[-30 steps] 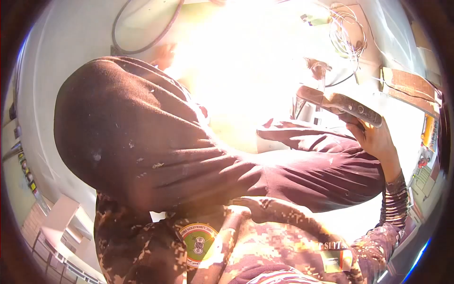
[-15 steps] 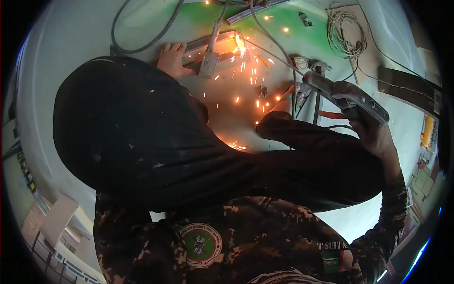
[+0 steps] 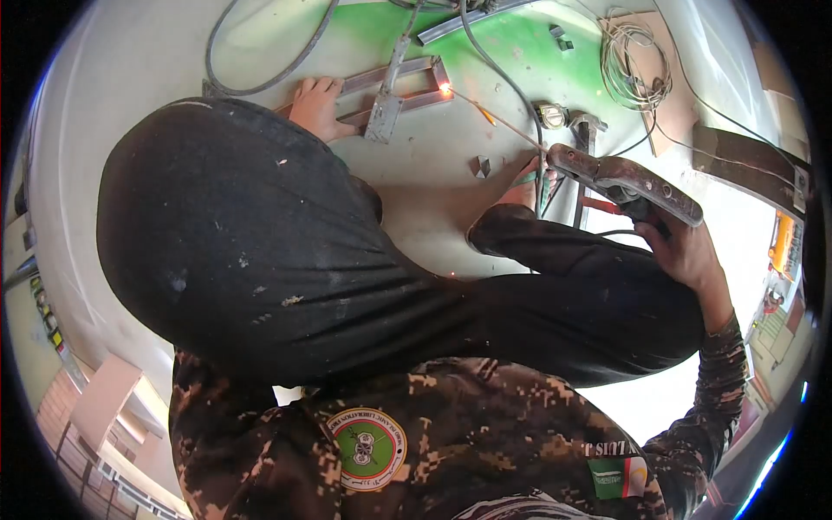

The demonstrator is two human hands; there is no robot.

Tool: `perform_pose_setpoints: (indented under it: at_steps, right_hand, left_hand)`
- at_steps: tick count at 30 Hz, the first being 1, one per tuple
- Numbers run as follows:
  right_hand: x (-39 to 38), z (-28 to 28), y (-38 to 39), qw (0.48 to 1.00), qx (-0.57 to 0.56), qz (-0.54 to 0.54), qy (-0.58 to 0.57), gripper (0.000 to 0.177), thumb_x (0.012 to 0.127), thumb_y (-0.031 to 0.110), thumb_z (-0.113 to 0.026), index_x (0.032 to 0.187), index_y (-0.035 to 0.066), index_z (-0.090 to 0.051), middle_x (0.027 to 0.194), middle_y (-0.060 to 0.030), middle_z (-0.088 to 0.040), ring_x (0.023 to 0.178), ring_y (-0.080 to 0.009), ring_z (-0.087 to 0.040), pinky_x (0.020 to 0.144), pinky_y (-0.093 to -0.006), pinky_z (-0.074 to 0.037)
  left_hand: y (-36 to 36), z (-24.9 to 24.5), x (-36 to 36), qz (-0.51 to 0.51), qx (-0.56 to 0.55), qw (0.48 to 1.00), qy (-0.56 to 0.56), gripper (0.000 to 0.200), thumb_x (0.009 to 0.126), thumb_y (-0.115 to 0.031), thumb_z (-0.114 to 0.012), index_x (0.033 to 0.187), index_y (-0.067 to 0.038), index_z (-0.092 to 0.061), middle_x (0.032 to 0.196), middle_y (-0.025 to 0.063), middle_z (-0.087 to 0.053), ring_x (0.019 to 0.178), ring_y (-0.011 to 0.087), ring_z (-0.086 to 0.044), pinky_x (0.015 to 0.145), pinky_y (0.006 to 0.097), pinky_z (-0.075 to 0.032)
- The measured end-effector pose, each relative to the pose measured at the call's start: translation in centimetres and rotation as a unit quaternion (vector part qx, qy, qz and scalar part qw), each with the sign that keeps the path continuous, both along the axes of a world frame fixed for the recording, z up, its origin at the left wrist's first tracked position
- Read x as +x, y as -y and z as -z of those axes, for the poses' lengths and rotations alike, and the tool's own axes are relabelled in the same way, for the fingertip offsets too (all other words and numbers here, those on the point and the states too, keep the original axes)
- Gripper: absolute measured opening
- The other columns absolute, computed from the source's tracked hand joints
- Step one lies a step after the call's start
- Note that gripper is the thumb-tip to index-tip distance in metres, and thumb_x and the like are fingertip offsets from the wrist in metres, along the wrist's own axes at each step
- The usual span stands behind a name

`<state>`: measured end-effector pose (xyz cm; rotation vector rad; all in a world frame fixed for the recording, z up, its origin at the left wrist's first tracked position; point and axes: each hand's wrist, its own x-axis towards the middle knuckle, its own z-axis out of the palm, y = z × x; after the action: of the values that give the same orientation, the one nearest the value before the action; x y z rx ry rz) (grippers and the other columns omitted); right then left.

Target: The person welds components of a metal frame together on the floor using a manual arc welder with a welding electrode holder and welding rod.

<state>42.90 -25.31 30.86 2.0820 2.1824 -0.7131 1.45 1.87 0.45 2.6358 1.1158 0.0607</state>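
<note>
Right hand (image 3: 687, 253) grips electrode holder (image 3: 626, 180); rod (image 3: 498, 118) glowing at metal frame (image 3: 423, 99); left hand (image 3: 315, 109) against frame.

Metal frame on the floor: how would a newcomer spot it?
Start at the green-stained floor; lower left of it, the left hand rests on the metal frame. Two parallel bars meet a short crosspiece, with a glowing spot at one corner. That closed end sets it apart from the single bar above.

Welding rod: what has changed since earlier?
The glare, then the flying sparks, have faded to a small glow at the welding rod's tip by the metal frame. The electrode holder has shifted slightly left since the last picture. The right hand still grips it; the left hand stays on the frame.
</note>
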Motion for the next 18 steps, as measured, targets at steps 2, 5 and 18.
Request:
perform_pose_setpoints:
  at_steps: [2,5,18]
  right_hand:
    - [-0.1,0.0,0.0,1.0,-0.007,0.004,0.001,0.024,0.082,0.011,-0.073,0.103,0.001,-0.063,0.084,-0.0142,-0.066,0.076,-0.0332,-0.063,0.071,-0.0412,-0.051]
    - [0.0,0.0,0.0,1.0,-0.004,-0.004,0.019,0.024,0.082,0.012,-0.074,0.101,0.001,-0.063,0.085,-0.0143,-0.066,0.077,-0.033,-0.063,0.071,-0.0414,-0.051]
    - [-0.3,-0.2,0.0,0.998,-0.035,0.058,0.001,0.029,0.083,0.011,-0.073,0.108,0.0,-0.063,0.089,-0.016,-0.065,0.081,-0.0341,-0.062,0.076,-0.0403,-0.05]
  left_hand:
    - [0.0,0.0,-0.1,0.0,0.006,1.0,0.0,0.093,0.055,-0.039,-0.085,0.132,0.001,-0.052,0.126,0.0154,-0.051,0.115,0.0355,-0.045,0.102,0.0472,-0.038]
    - [0.0,-0.1,0.0,-0.003,-0.007,1.0,0.0,0.093,0.055,-0.039,-0.084,0.133,0.001,-0.052,0.126,0.0157,-0.052,0.113,0.0356,-0.046,0.101,0.0471,-0.038]
    - [0.1,0.2,0.0,0.0,0.013,1.0,0.012,0.093,0.055,-0.039,-0.085,0.132,0.003,-0.053,0.124,0.0161,-0.053,0.111,0.0351,-0.047,0.099,0.0461,-0.04]
